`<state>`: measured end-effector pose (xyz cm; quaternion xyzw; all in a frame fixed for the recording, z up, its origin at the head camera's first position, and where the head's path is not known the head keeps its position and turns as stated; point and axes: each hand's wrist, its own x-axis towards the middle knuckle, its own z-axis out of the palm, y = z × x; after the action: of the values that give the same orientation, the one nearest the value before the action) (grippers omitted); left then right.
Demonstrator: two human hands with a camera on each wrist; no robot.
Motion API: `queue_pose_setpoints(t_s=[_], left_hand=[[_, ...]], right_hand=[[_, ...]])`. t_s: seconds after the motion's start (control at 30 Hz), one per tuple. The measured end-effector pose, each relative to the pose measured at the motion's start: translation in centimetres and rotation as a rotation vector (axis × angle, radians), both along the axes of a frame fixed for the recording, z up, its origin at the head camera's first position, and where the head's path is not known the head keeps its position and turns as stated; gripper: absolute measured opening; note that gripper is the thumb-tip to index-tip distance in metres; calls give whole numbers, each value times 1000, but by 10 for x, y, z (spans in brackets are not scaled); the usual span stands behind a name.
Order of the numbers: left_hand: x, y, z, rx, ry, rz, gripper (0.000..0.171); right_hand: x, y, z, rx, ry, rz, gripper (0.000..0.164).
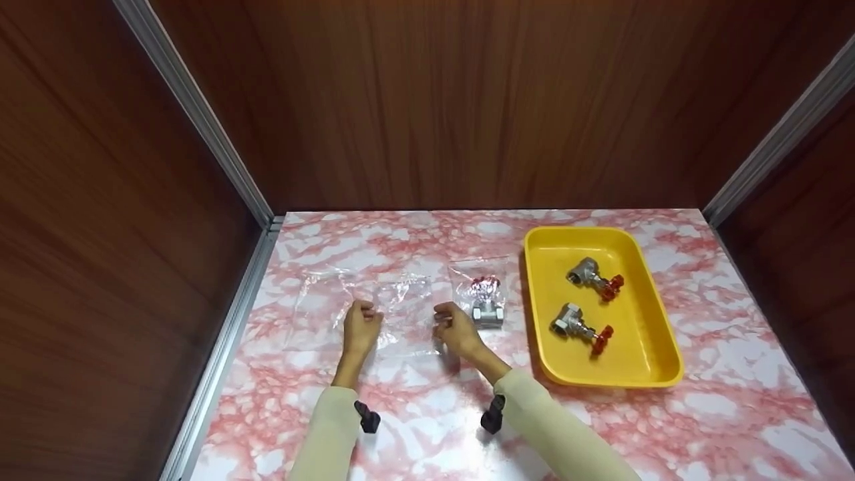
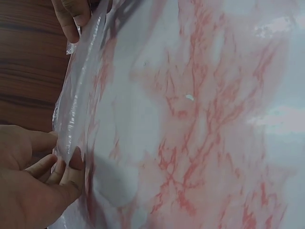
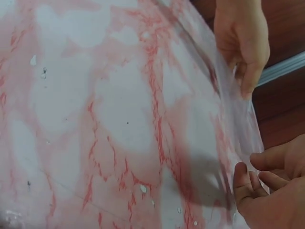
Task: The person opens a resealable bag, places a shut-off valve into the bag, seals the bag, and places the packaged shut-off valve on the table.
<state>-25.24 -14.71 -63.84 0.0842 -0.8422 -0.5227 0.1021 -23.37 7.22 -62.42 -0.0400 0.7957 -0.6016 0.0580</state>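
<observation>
A clear plastic bag [image 1: 405,310] is stretched between my two hands, its edge raised over the marbled tabletop. My left hand [image 1: 363,326] pinches its left side; the left wrist view has the thumb and fingertips [image 2: 75,157] against the film. On the other side my right hand [image 1: 459,331] pinches the right edge, with the thumb and fingers [image 3: 242,179] at the film in the right wrist view. Just right of that hand lies a valve [image 1: 487,312] with a red handwheel, inside another clear bag [image 1: 461,274].
Another clear bag [image 1: 310,314] lies flat left of my left hand. A yellow tray [image 1: 628,361] stands on the right, holding two metal valves, an upper valve [image 1: 586,272] and a lower valve [image 1: 571,321], both with red handwheels. Wood-grain panels [image 1: 427,107] enclose the table.
</observation>
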Motion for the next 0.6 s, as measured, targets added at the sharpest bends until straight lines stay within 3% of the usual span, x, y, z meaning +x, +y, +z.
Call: queue_pose_setpoints(t_s=[0.3, 0.6], left_hand=[[3, 2, 6, 40, -111, -10, 40], [2, 11, 13, 163, -109, 21, 38]], right_hand=[[2, 7, 1, 61, 56, 14, 47], [7, 15, 4, 33, 132, -12, 52]])
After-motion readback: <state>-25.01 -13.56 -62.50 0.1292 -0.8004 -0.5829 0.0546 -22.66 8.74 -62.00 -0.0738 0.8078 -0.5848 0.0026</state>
